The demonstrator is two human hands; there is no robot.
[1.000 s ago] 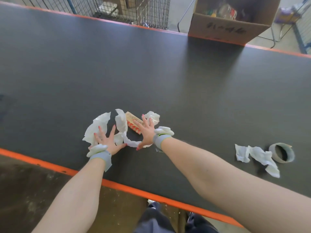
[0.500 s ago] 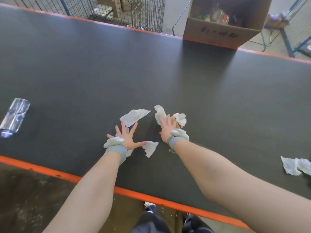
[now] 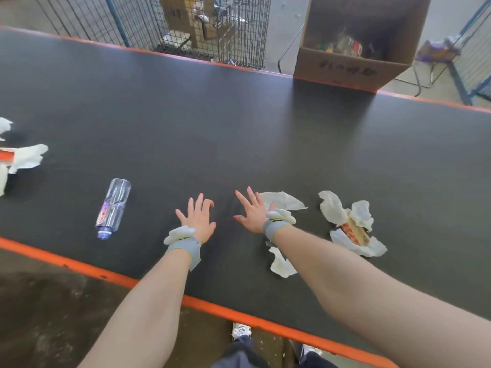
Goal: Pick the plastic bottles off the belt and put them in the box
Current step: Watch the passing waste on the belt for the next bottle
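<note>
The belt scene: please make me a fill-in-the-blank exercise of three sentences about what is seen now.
1. The plastic bottle lies on its ____ on the belt.
2. The bottle lies nearest the ____ hand.
3. Both hands hold ____; the right hand partly covers a white paper scrap.

Missing words: side; left; nothing

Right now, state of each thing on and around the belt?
Clear plastic water bottle: lying on its side, capped, untouched.
Brown cardboard box: open, bottles inside.
Left hand: open, empty.
Right hand: open, empty.
White paper scraps: crumpled, on belt.
</note>
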